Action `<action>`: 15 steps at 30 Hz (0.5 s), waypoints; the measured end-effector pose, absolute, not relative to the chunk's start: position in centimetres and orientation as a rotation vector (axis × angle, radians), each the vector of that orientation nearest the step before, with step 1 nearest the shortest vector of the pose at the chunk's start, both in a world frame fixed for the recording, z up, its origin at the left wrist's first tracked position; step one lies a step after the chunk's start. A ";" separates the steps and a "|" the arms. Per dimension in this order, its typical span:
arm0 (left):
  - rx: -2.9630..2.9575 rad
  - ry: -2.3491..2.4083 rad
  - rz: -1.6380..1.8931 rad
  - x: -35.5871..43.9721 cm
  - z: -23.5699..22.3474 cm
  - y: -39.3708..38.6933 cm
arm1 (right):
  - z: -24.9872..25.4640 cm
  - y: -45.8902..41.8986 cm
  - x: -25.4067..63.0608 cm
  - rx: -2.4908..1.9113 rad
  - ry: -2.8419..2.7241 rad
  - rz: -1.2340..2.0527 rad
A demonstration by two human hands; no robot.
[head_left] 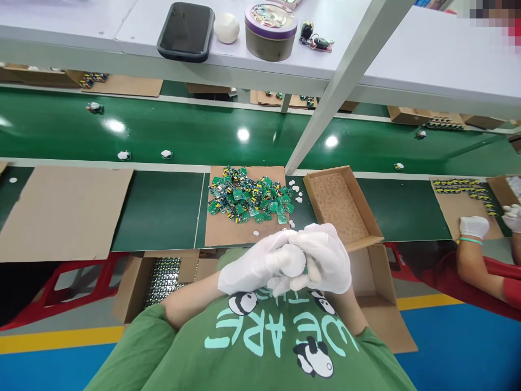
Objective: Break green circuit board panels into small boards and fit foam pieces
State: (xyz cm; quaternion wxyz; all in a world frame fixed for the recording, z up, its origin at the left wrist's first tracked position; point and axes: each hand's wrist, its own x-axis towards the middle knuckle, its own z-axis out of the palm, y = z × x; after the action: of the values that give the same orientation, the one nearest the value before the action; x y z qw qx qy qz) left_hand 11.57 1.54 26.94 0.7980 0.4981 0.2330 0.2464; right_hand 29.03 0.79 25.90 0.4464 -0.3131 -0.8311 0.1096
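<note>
My left hand (pixel 260 265) and my right hand (pixel 329 258), both in white gloves, meet in front of my chest at the bench edge. Between their closed fingers is a white round piece (pixel 293 260), its flat face turned up toward me. Gloved fingers cover its edges, and anything behind or under it is hidden. Just beyond the hands, a heap of small green circuit boards (pixel 252 198) with yellow and black parts lies on a cardboard sheet (pixel 220 234). Several small white discs (pixel 296 189) are scattered right of the heap.
An open cardboard tray (pixel 342 203) sits at the right, above another carton (pixel 372 277). A slanted post (pixel 325 119) rises past the green conveyor belt (pixel 183 127), which carries several small assemblies. A shelf (pixel 134 32) holds a phone (pixel 186 31) and tin (pixel 271 35). A co-worker's gloved hand (pixel 474 227) shows right.
</note>
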 end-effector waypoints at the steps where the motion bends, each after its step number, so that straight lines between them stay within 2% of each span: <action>1: 1.079 0.458 0.523 11.6 27.2 1.8 | 26.0 0.8 29.2 -0.789 -2.119 0.232; 6: 1.102 0.489 0.560 11.5 28.0 2.3 | 25.8 1.0 29.2 -0.750 -2.167 0.122; 15: 1.039 0.546 0.573 10.9 26.3 2.4 | 25.0 1.9 27.9 -0.779 -2.115 0.218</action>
State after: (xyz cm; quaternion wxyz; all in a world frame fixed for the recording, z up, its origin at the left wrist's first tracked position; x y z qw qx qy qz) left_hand 10.92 2.39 26.30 0.7940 0.4835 0.2541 0.2667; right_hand 27.92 1.91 25.00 0.4245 -0.3114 -0.8457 0.0872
